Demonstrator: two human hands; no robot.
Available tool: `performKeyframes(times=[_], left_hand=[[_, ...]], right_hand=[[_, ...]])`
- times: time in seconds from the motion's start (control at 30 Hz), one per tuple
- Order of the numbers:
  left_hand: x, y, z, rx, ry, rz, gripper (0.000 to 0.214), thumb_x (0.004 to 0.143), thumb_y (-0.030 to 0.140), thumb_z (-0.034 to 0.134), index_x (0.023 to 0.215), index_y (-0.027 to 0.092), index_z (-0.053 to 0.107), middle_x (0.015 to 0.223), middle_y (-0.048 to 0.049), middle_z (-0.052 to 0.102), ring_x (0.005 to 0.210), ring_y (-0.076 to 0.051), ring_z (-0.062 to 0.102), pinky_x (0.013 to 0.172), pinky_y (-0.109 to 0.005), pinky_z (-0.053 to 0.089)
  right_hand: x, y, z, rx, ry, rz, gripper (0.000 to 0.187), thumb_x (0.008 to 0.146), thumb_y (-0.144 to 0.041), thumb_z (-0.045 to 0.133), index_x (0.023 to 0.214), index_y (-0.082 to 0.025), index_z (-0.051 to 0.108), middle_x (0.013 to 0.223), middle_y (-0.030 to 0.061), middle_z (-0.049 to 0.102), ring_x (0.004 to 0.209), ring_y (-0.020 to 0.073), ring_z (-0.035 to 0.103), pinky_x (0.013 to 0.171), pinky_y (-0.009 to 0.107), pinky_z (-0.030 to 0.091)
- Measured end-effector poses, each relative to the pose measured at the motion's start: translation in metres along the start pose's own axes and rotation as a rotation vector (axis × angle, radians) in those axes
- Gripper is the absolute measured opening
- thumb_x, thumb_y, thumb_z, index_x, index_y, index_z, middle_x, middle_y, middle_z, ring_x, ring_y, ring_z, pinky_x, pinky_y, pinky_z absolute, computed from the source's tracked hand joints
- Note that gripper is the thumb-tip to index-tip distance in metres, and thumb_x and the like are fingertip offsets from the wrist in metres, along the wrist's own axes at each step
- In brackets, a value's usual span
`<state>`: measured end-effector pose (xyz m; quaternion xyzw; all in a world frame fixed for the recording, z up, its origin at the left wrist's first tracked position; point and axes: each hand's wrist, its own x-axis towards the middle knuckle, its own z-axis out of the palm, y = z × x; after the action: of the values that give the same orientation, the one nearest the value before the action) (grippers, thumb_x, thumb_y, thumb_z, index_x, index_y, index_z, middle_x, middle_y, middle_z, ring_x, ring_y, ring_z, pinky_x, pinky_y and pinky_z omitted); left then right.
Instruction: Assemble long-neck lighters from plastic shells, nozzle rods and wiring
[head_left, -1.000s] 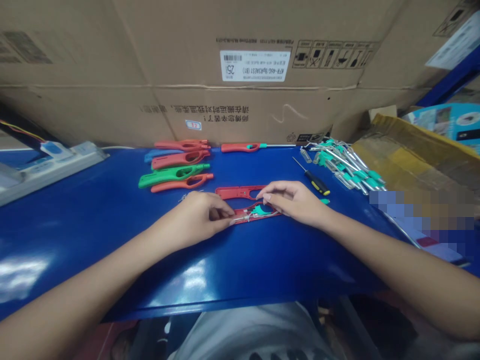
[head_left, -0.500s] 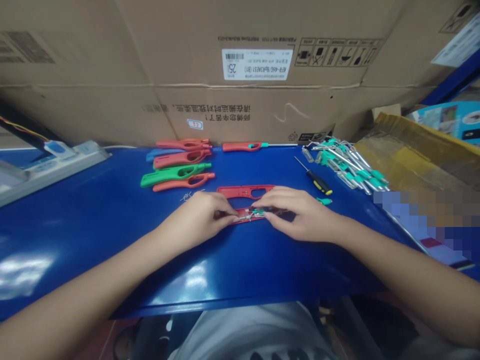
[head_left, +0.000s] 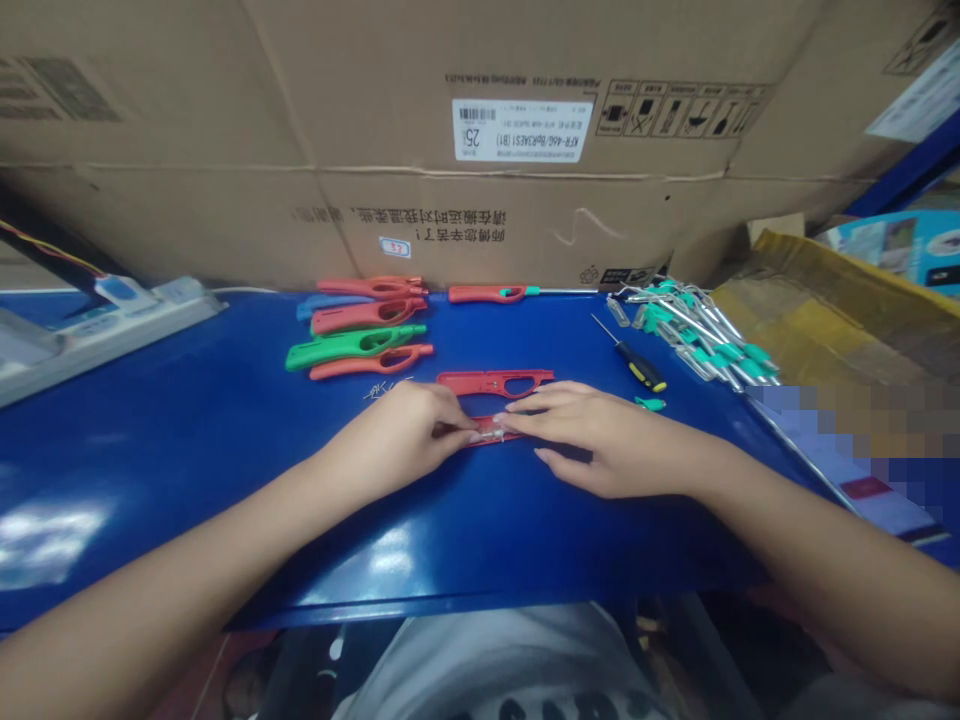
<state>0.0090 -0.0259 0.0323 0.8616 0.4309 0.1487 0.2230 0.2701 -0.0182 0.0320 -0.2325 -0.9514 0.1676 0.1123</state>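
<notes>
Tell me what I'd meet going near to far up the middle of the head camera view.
Gray clothing → red shell half with small parts inside → second red shell half → red handle with a metal rod → large cardboard.

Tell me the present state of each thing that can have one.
Lower red half-shell: open, inner parts showing, partly covered
Upper red half-shell: lying separate
Left grip: pinching lower half-shell's left end
Right grip: spread over lower half-shell
Red lighter with rod: apparently assembled, unheld
Screwdriver: lying, unheld
Metal rods: heaped
Green lighter shell: unheld
Power strip: white plug apparently inserted
</notes>
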Motion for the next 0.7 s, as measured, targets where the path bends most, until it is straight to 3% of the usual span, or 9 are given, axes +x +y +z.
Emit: performKeyframes(times=[0.33, 0.7], left_hand=[[-0.0002, -0.0015, 0.0012, 0.0, -0.007, 0.001, 0.016, 0.092, 0.023, 0.066, 0.093, 0.02, 0.082, 0.089, -0.006, 0.077, 0.077, -0.019, 0.07, 0.076, -0.029, 0.054], [-0.0007, -0.0032, 0.0006, -0.034, 0.004, -0.003, 0.017, 0.092, 0.027, 0.065, 0.095, 0.021, 0.082, 0.09, -0.0049, 0.077, 0.076, -0.017, 0.069, 0.073, -0.028, 0.052]], right_hand=[[-0.0028, -0.0009, -0.0066, 0.015, -0.085, -0.005, 0.047, 0.095, -0.02, 0.054, 0.142, -0.022, 0.056, 0.143, 0.0068, 0.06, 0.136, 0.0231, 0.051, 0.12, 0.045, 0.033], [-0.0039, -0.0009, -0.0082, -0.004, -0.139, -0.012, 0.056, 0.094, -0.02, 0.055, 0.15, -0.021, 0.047, 0.147, 0.0082, 0.056, 0.142, 0.0244, 0.046, 0.119, 0.046, 0.033]])
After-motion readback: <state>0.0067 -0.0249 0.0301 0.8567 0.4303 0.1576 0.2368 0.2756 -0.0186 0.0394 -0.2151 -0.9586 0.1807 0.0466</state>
